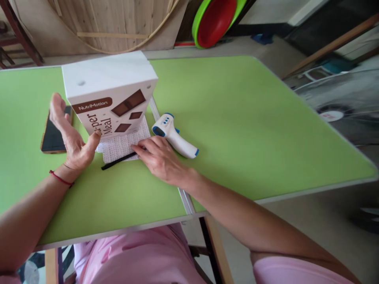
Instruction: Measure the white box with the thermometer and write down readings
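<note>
A white NutriMotion box [124,106] with brown pictures stands on patterned white paper [120,148]. My left hand [74,140] is at the box's lower left edge. Its fingers stretch up and away, and the thumb lies over the front face; whether it bears any of the box's weight I cannot tell. My right hand [162,159] rests low over the paper, fingers closed around one end of a slim black pen-like stick [117,161]. Beside that hand lies a white and blue infrared thermometer [177,138]. A dark phone [55,136] lies behind my left hand.
The green folding table [251,126] has a metal seam near its middle. Beyond it lean a round wooden tabletop [118,19] and a green and red basin [217,21]. A fan [334,114] stands past the right edge.
</note>
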Demonstrator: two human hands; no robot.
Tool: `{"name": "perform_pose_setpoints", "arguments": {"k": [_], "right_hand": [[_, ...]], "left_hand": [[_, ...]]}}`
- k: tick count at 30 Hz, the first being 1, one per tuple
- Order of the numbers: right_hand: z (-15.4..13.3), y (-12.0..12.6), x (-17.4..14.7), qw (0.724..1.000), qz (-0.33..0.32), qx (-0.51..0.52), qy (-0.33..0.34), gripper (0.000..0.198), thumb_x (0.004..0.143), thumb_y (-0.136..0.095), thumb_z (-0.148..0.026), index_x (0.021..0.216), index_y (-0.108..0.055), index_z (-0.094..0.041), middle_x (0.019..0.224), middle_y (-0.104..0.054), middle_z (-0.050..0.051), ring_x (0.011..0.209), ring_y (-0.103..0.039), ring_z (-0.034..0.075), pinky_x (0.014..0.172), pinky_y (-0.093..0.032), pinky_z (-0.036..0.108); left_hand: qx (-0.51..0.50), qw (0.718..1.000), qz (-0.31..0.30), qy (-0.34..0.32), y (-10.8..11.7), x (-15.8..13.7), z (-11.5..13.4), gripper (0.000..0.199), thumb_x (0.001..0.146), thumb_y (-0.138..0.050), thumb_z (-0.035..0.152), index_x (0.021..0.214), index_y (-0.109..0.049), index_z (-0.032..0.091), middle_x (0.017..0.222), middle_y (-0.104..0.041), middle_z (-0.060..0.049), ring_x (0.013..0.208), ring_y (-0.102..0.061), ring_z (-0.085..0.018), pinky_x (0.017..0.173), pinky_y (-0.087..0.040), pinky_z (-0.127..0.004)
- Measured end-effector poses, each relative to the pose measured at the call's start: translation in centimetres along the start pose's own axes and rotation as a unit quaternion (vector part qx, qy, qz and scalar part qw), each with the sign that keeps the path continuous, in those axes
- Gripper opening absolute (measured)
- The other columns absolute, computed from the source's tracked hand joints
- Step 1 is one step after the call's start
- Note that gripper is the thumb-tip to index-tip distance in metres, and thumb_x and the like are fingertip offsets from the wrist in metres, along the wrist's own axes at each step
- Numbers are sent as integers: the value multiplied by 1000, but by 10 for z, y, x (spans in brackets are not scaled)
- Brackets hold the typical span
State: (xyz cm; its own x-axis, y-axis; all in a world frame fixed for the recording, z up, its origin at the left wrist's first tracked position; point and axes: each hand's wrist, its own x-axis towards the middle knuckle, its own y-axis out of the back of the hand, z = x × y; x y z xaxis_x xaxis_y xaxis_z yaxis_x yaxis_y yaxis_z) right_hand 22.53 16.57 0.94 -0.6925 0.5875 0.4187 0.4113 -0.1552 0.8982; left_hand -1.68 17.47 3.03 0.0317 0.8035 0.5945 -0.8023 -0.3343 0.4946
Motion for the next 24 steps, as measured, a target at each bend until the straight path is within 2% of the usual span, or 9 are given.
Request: {"name": "perform_pose_setpoints", "arguments": {"k": [3,7,9,11,14,16,19,22,24], "right_hand": [[4,1,-5,1000,-16,-8,1,28,97,-44,-15,103,-71,-17,90,-65,10,88,-53,23,76,-45,40],[16,6,-10,1000,0,-1,-21,26,98,-42,-19,93,-68,-19,85,-65,6,79,-53,20,72,-42,38],[24,11,-11,996,55,31,-65,24,98,-44,-28,87,-64,-21,81,-65,5,76,-54,19,70,-42,38],[28,16,-12,981,137,82,-113,22,95,-48,-37,82,-59,-22,78,-64,5,77,-57,20,71,-44,38],[22,21,-13,939,229,178,-183,16,90,-54,-39,85,-55,-24,79,-64,3,71,-59,18,67,-48,35],[11,21,-12,913,221,260,-222,13,89,-55,-37,88,-56,-24,78,-65,1,64,-59,15,62,-49,32],[-2,15,-9,881,152,368,-254,11,85,-56,-33,86,-58,-23,72,-64,0,62,-60,13,58,-49,30],[-5,8,-6,854,121,417,-288,9,78,-60,-29,80,-55,-22,62,-58,-4,51,-52,11,48,-44,26],[-3,4,-6,854,117,410,-297,10,76,-61,-27,75,-52,-23,56,-53,-6,45,-44,9,44,-39,25]], "left_hand": [[86,982,151,-69,0,-4,12,68,87,-55,59,142,-24,33,146,-29,-4,139,-25,-38,106,-27,-65],[97,968,156,-171,-1,-13,25,51,83,-63,35,129,-41,32,119,-40,-6,112,-47,-30,93,-42,-58],[61,973,108,-194,-2,-16,30,42,85,-61,28,123,-44,30,111,-44,-7,99,-53,-26,83,-48,-52],[45,976,11,-215,-4,-19,34,33,89,-54,22,120,-44,29,109,-50,-8,95,-56,-25,77,-51,-46],[142,940,-133,-281,-11,-22,38,23,94,-47,18,116,-50,23,101,-60,-9,85,-61,-22,64,-52,-36],[239,900,-206,-301,-16,-26,39,16,96,-45,19,107,-57,19,86,-62,-7,70,-60,-19,55,-48,-32],[317,858,-296,-274,-22,-34,42,19,96,-42,16,97,-61,16,71,-59,-4,61,-57,-17,49,-43,-29],[319,848,-338,-256,-24,-40,45,19,92,-42,10,94,-61,15,71,-60,-5,58,-57,-17,46,-42,-29],[309,850,-343,-253,-24,-42,46,19,91,-43,8,93,-61,14,71,-61,-5,57,-57,-18,45,-41,-30]]}}
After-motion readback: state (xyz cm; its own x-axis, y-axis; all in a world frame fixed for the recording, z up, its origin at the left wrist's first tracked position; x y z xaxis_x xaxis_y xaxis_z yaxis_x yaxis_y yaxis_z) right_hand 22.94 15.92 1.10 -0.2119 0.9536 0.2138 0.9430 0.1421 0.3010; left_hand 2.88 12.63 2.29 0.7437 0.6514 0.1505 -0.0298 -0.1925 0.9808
